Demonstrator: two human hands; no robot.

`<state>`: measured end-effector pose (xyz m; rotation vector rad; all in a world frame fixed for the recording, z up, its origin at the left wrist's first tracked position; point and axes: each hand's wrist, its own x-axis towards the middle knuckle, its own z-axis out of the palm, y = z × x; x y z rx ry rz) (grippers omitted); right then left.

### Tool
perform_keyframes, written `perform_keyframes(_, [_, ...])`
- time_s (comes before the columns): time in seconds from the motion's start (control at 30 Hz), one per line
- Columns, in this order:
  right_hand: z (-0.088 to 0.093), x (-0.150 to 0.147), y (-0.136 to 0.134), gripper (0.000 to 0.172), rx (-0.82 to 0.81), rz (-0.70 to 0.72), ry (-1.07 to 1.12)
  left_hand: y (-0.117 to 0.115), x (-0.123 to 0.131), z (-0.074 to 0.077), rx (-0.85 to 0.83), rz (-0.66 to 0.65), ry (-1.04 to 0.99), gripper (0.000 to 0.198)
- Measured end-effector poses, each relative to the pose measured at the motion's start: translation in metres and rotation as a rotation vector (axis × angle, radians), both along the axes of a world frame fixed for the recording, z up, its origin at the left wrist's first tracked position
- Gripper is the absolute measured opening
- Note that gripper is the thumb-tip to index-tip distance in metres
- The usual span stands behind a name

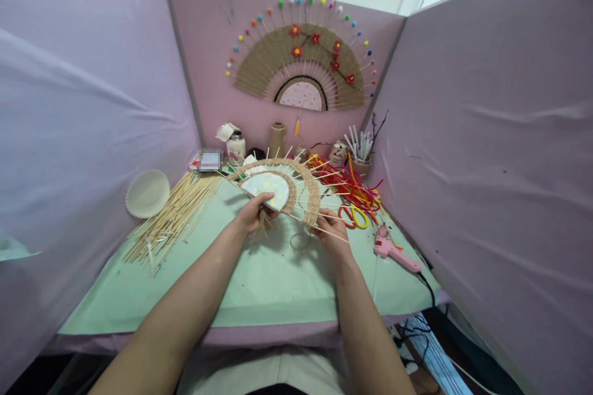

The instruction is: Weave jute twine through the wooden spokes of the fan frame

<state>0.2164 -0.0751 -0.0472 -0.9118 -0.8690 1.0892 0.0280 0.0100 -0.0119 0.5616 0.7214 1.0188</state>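
A half-made fan (296, 188) of wooden sticks with woven jute twine and a dotted paper centre lies raised over the green mat (269, 284). My left hand (254, 215) grips its base where the sticks meet, thumb on the paper centre. My right hand (330, 228) is closed on the fan's right edge, pinching the twine and sticks there. A loose loop of twine (300, 241) hangs onto the mat between my hands.
A bundle of bare sticks (173, 219) lies at the left, beside a paper plate (148, 193). Coloured pipe cleaners (352, 188), scissors (354, 217) and a pink glue gun (393, 251) lie at the right. Jars and a twine spool (277, 139) line the back. A finished fan (301, 62) hangs on the wall.
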Motion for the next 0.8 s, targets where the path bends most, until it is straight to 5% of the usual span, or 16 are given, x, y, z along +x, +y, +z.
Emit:
perform_keyframes(0.17, [0.015, -0.003, -0.009, 0.029, -0.021, 0.223, 0.261, -0.004, 0.011, -0.005, -0.075, -0.057, -0.044, 0.012])
perform_keyframes(0.33, [0.019, 0.000, -0.009, 0.029, -0.035, 0.210, 0.327, -0.008, 0.018, -0.005, -0.129, -0.173, -0.011, 0.013])
perform_keyframes(0.47, [0.014, 0.003, -0.005, 0.021, -0.032, 0.184, 0.434, -0.005, 0.005, 0.003, -0.040, -0.355, 0.279, 0.045])
perform_keyframes(0.53, [0.012, 0.004, -0.005, 0.018, -0.028, 0.178, 0.468, -0.001, -0.009, 0.009, 0.097, -0.239, 0.559, 0.052])
perform_keyframes(0.63, [0.012, 0.005, -0.005, 0.016, -0.018, 0.155, 0.425, 0.003, -0.026, 0.018, 0.411, 0.208, 1.018, 0.045])
perform_keyframes(0.7, [0.013, 0.004, -0.005, 0.020, -0.012, 0.126, 0.363, -0.002, -0.027, 0.022, 0.594, 0.480, 1.106, 0.042])
perform_keyframes(0.77, [0.014, 0.003, -0.005, 0.024, -0.012, 0.109, 0.323, -0.015, -0.017, 0.024, 0.687, 0.486, 0.974, 0.038])
perform_keyframes(0.8, [0.014, 0.002, -0.005, 0.025, -0.011, 0.105, 0.313, -0.025, -0.008, 0.023, 0.683, 0.347, 0.854, 0.037])
